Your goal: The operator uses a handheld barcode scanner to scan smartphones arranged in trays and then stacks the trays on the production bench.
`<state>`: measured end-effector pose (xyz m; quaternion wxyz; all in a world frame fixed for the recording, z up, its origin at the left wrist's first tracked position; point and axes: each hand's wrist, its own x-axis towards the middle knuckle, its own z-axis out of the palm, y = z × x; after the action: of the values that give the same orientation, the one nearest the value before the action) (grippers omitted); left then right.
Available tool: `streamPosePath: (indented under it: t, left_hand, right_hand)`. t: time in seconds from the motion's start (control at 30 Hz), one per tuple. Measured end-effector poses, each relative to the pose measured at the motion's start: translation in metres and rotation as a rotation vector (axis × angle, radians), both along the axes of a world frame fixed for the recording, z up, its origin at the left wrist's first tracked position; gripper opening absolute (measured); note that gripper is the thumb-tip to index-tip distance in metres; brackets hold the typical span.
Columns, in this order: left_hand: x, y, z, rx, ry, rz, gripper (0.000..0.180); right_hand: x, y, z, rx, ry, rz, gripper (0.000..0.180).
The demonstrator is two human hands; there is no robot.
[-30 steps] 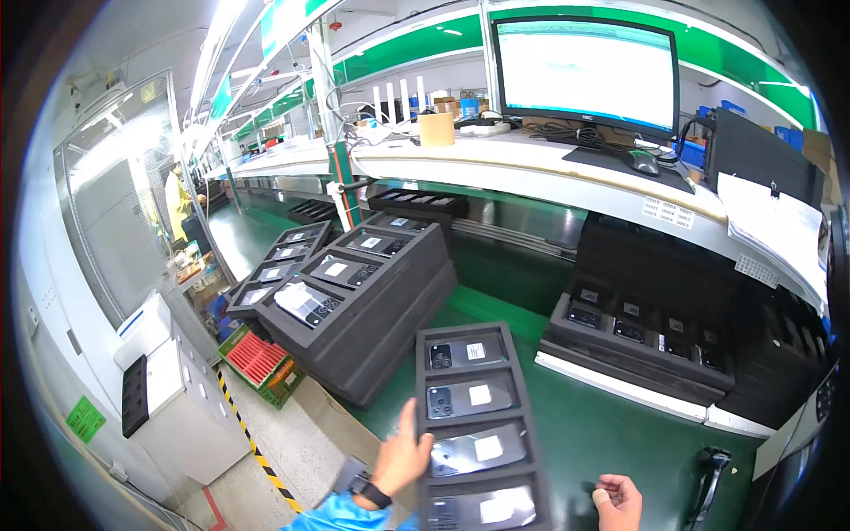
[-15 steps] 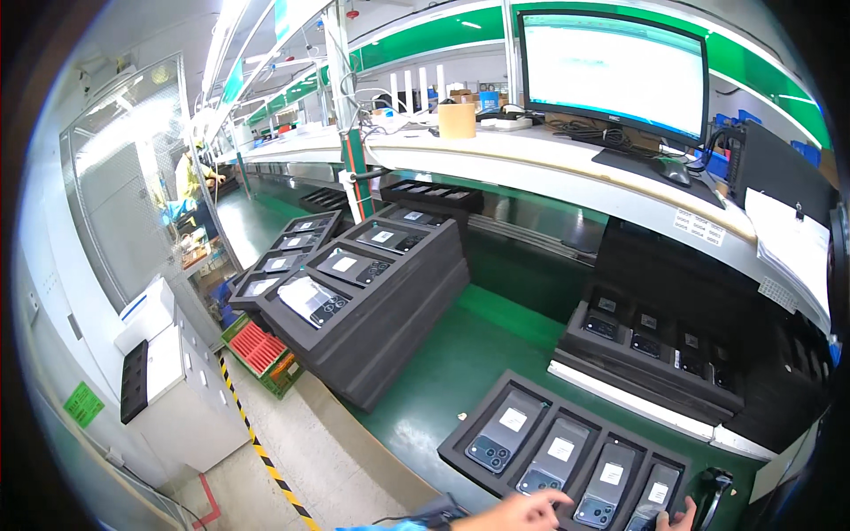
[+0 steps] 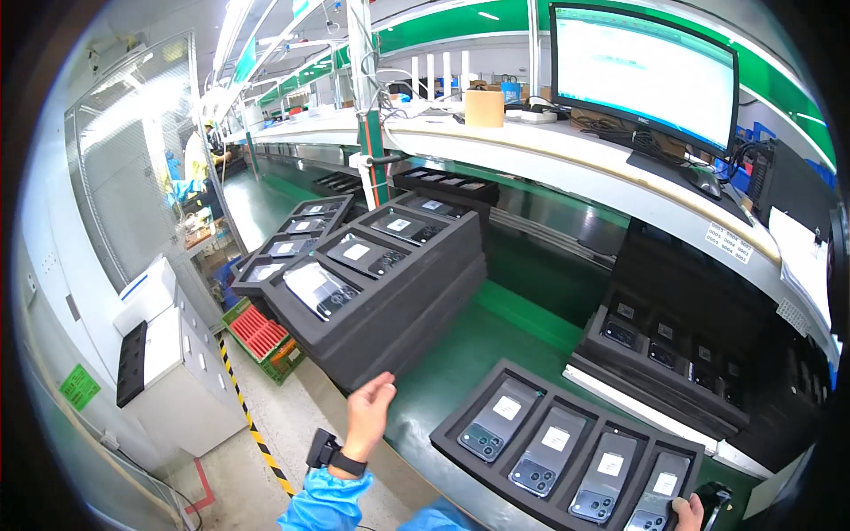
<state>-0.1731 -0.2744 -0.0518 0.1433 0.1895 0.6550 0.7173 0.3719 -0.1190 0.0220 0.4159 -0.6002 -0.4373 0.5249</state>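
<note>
A black foam tray [image 3: 567,403] lies on the green bench top. Its compartments hold several smartphones [image 3: 539,447], backs up, each with a white label and a camera cluster. At the tray's right end, my right hand [image 3: 688,511] grips the rim by the last phone; most of this hand is cut off by the picture's lower edge. My left hand [image 3: 369,414] is raised over the bench's front edge, fingers loosely bent and nothing visible in them. Just beyond it rises a tall stack of black foam trays [image 3: 390,310], the top one filled with phones.
Another stack of phone trays [image 3: 668,372] stands at the right under a white shelf [image 3: 611,168]. The shelf carries a monitor [image 3: 642,75] and a mouse [image 3: 706,183]. On the floor at left sit a green crate [image 3: 266,341] and a white cabinet [image 3: 181,380].
My left hand has left the near side of the foam tray and moved left and up toward the tall stack. My right hand stays at the tray's right end. The view has shifted slightly.
</note>
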Motion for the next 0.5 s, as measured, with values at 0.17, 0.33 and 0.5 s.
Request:
streamPosePath:
  t: [0.17, 0.33, 0.5]
  left_hand:
    - [-0.013, -0.020, 0.036, -0.019, 0.031, 0.082, 0.022]
    - [-0.028, -0.051, 0.110, -0.128, 0.910, 0.648, 0.043]
    - [-0.047, -0.059, 0.166, -0.619, 0.974, 0.411, 0.052]
  right_hand:
    - [0.006, 0.002, 0.001, -0.003, -0.002, 0.021, 0.049]
    - [0.031, 0.019, -0.005, 0.072, -0.188, -0.075, 0.041]
    - [0.052, 0.031, -0.031, 0.100, -0.409, -0.008, 0.048]
